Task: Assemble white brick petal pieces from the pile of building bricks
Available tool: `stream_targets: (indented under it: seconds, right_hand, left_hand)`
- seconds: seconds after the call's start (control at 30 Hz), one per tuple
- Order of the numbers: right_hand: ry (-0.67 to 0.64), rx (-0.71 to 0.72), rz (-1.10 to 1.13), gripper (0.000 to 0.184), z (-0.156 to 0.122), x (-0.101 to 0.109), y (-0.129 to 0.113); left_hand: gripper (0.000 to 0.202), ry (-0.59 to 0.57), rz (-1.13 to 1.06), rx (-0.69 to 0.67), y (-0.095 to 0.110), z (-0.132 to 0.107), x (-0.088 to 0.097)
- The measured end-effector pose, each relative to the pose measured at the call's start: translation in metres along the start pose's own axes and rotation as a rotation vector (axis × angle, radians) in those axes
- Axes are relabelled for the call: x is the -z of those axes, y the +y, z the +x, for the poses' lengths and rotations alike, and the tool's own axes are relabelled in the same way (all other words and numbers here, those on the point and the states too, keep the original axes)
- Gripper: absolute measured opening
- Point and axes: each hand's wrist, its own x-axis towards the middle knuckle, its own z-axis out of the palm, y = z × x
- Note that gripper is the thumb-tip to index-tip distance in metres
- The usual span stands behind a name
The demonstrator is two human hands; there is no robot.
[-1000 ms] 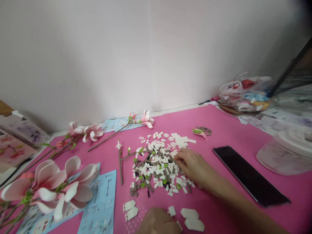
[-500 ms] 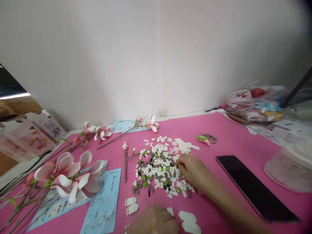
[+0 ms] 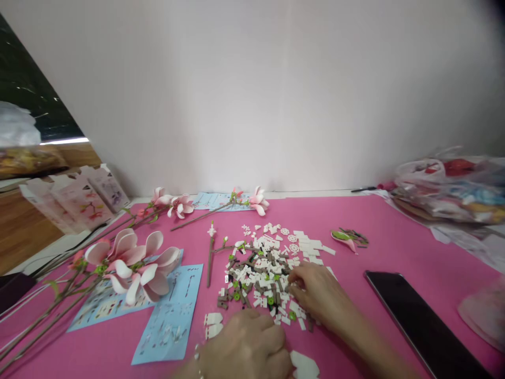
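My right hand [image 3: 317,292] reaches into the right side of a pile of small building bricks [image 3: 258,271], white, brown and lime green. Its thumb and fingers are bent together at the pile's edge; whatever lies between them is hidden. Nearer to me, my left hand [image 3: 248,342], with a beaded bracelet [image 3: 198,358] at the wrist, is curled closed in front of the pile. Its fingertips are turned out of sight. White petal-shaped pieces [image 3: 213,319] lie just left of it, and another white plate [image 3: 304,364] sits at its right. A brown brick stem [image 3: 210,260] lies left of the pile.
Built pink magnolia branches [image 3: 138,263] lie over blue instruction sheets [image 3: 169,316] at left. A black phone [image 3: 422,321] is at right, with a green-and-pink petal piece [image 3: 344,240] behind it. Boxes [image 3: 89,202] stand far left; plastic bags [image 3: 453,184] sit far right.
The view has turned left, so the things on the table sit further right. My left hand has moved up toward the pile, showing its wrist. My right hand stays at the pile's right side.
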Motion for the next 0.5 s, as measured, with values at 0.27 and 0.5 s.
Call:
stream_targets:
  seconds: [0.27, 0.5]
  right_hand:
    - [0.027, -0.008, 0.003, 0.021, 0.0, 0.002, -0.001]
    - [0.036, 0.0, 0.009, 0.021, 0.001, 0.004, -0.004]
  left_hand:
    - [0.026, -0.285, 0.085, 0.493, -0.028, -0.006, 0.016]
    - [0.017, -0.47, 0.362, 1.083, -0.106, -0.038, 0.009]
